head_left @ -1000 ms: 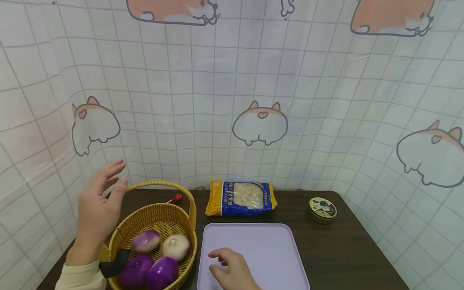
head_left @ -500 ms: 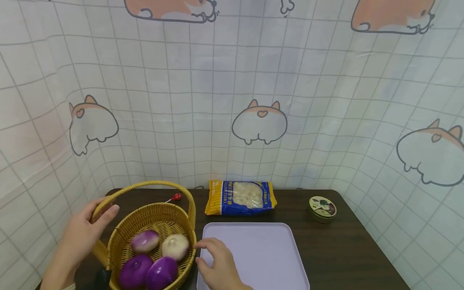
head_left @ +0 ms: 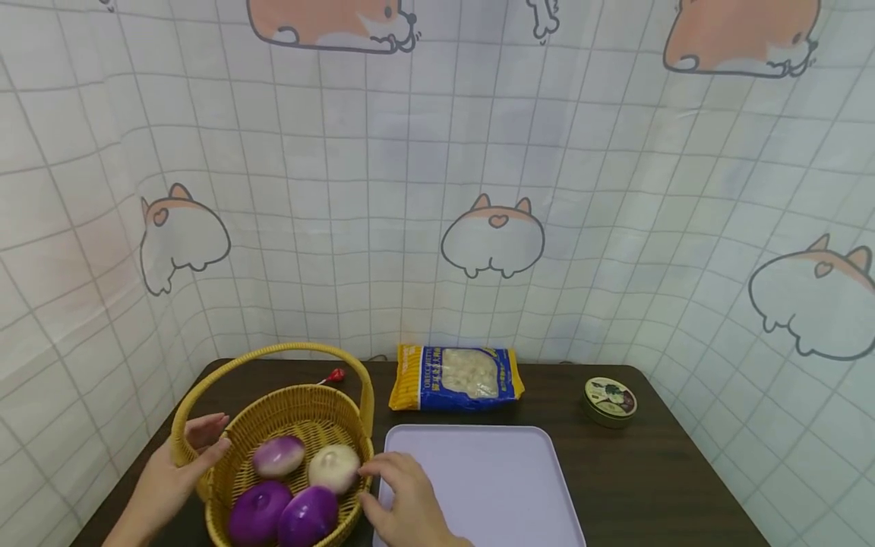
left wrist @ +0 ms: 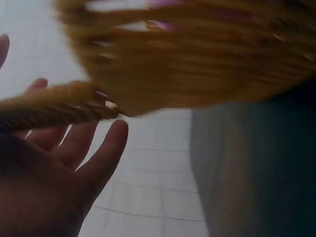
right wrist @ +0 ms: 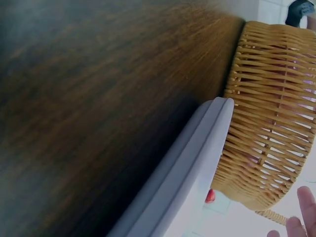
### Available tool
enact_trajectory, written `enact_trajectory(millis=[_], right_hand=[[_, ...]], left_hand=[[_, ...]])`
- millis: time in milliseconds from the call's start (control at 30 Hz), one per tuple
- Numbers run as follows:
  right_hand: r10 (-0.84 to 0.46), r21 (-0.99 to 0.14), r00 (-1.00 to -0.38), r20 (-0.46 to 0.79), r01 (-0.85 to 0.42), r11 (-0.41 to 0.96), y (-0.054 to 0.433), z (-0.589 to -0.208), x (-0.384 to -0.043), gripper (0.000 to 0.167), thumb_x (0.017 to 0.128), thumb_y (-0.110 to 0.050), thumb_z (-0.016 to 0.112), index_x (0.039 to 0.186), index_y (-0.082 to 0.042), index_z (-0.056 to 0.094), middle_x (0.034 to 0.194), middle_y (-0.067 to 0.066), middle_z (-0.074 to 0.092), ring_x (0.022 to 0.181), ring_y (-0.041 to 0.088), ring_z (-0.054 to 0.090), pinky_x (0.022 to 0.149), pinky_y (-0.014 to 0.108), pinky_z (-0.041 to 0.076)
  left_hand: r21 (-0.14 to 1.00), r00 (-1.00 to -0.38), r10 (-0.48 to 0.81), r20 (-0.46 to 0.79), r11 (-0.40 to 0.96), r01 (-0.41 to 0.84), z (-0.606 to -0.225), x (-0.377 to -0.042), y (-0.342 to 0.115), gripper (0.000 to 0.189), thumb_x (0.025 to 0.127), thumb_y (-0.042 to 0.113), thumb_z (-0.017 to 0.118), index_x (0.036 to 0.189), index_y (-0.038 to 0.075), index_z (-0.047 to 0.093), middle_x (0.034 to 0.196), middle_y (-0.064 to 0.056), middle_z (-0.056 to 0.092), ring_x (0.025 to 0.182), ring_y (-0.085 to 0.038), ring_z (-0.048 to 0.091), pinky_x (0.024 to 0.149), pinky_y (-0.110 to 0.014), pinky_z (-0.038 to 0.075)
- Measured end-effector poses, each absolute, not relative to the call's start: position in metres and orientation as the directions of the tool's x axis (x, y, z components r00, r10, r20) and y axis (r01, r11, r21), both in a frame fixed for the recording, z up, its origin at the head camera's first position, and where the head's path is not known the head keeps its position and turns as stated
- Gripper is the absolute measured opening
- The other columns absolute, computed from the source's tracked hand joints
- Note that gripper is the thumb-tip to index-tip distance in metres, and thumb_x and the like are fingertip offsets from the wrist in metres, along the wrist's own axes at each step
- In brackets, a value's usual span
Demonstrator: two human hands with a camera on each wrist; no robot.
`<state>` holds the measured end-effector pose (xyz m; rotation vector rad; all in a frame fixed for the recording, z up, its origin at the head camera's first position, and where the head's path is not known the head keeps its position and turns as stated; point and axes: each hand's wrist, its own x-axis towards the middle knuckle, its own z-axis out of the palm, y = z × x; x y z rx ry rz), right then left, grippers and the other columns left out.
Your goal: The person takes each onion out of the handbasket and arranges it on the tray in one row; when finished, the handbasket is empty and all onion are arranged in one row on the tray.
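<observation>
A woven basket (head_left: 225, 486) with a tall handle (head_left: 287, 347) stands at the left of the table. In it lie purple onions (head_left: 309, 516) and paler ones, a white-purple onion (head_left: 279, 456) and a whitish onion (head_left: 333, 467). My left hand (head_left: 174, 467) is at the handle's left foot, thumb on the near side and fingers behind. In the left wrist view its fingers (left wrist: 101, 160) are spread, not closed round the handle. At the basket's right rim is my right hand (head_left: 406, 497), fingers loosely bent, index fingertip over the rim; contact is unclear.
A pale lilac tray (head_left: 492, 463) lies right of the basket, close against it. Behind it is a blue and yellow pasta bag (head_left: 454, 377). A round tin (head_left: 610, 401) stands at the right, and a red lollipop (head_left: 335, 375) lies behind the basket. A curtain hangs behind.
My left hand has come down from above the basket to the handle's left foot. My right hand has moved left from over the tray to the basket's rim.
</observation>
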<state>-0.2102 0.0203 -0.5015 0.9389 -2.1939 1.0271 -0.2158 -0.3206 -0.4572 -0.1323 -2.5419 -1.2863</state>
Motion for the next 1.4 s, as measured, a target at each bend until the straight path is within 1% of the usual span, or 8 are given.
enact_trajectory(millis=[167,333,433,633,900,1100,1233,1400], right_hand=[[-0.409,-0.395,-0.591,0.695,-0.79,0.469,0.015,-0.506,-0.214,0.029,0.079,-0.014,0.076,0.107,-0.015,0.069,0.106,-0.006,0.067,0.102,0.009,0.061,0.093,0.042,0.047],[-0.43,-0.389,-0.606,0.669,-0.778,0.493,0.01,-0.507,-0.216,0.028,0.08,-0.015,0.076,0.107,-0.017,0.068,0.105,-0.008,0.067,0.103,0.006,0.061,0.097,0.053,0.043],[-0.451,-0.396,-0.609,0.652,-0.782,0.482,0.009,-0.505,-0.216,0.027,0.083,-0.015,0.075,0.108,-0.017,0.067,0.105,-0.008,0.067,0.103,0.005,0.06,0.098,0.048,0.045],[-0.559,-0.396,-0.534,0.635,-0.846,0.358,0.007,-0.496,-0.218,0.024,0.084,-0.008,0.075,0.107,-0.011,0.07,0.105,-0.004,0.069,0.101,0.002,0.062,0.088,0.016,0.046],[-0.656,-0.374,-0.522,0.546,-0.852,0.367,0.005,-0.483,-0.222,0.02,0.088,-0.017,0.074,0.107,-0.013,0.072,0.104,-0.006,0.071,0.099,-0.003,0.06,0.087,0.01,0.043],[-0.672,-0.371,-0.6,0.434,-0.799,0.473,-0.007,-0.476,-0.221,0.025,0.089,-0.029,0.073,0.111,-0.017,0.071,0.106,-0.01,0.069,0.097,-0.004,0.06,0.083,0.011,0.043],[-0.679,-0.312,-0.653,0.334,-0.757,0.574,-0.018,-0.473,-0.222,0.032,0.086,-0.042,0.074,0.113,-0.023,0.071,0.107,-0.014,0.068,0.094,-0.003,0.059,0.081,0.016,0.045],[-0.687,-0.306,-0.694,0.215,-0.716,0.628,-0.031,-0.473,-0.222,0.042,0.084,-0.053,0.072,0.119,-0.03,0.068,0.11,-0.018,0.065,0.098,0.0,0.057,0.085,0.025,0.045]], left_hand=[[0.797,-0.979,0.013,0.205,0.578,0.174,-0.474,-0.216,-0.324,0.059,0.095,0.028,0.065,0.143,0.002,0.039,0.147,-0.024,0.039,0.121,-0.004,0.049,0.076,-0.012,0.044],[0.844,-0.979,0.094,0.183,0.495,0.206,-0.487,-0.22,-0.327,0.058,0.094,0.017,0.065,0.141,-0.002,0.037,0.156,-0.03,0.017,0.132,-0.06,0.022,0.097,-0.059,0.041],[0.858,-0.976,0.107,0.189,0.466,0.217,-0.493,-0.222,-0.325,0.048,0.095,0.015,0.063,0.135,-0.003,0.043,0.156,-0.028,0.017,0.133,-0.06,0.02,0.094,-0.073,0.032],[0.856,-0.989,-0.01,0.147,0.503,0.122,-0.504,-0.226,-0.322,0.039,0.098,0.027,0.061,0.123,-0.002,0.053,0.154,-0.028,0.024,0.132,-0.056,0.03,0.088,-0.04,0.048],[0.894,-0.989,-0.105,0.104,0.445,0.047,-0.515,-0.23,-0.318,0.037,0.098,0.032,0.061,0.105,-0.003,0.052,0.147,-0.039,0.028,0.131,-0.059,0.03,0.088,-0.061,0.047],[0.917,-0.978,-0.158,0.137,0.393,0.065,-0.514,-0.228,-0.312,0.035,0.1,0.028,0.058,0.102,-0.006,0.049,0.145,-0.037,0.033,0.13,-0.054,0.035,0.084,-0.035,0.049],[0.924,-0.976,-0.189,0.112,0.38,0.032,-0.515,-0.228,-0.309,0.037,0.101,0.031,0.056,0.102,-0.005,0.049,0.145,-0.032,0.037,0.126,-0.042,0.041,0.075,-0.015,0.043],[0.912,-0.971,-0.214,0.106,0.41,0.009,-0.518,-0.227,-0.31,0.035,0.1,0.032,0.056,0.1,-0.003,0.051,0.14,-0.03,0.043,0.108,-0.008,0.048,0.076,-0.015,0.042]])
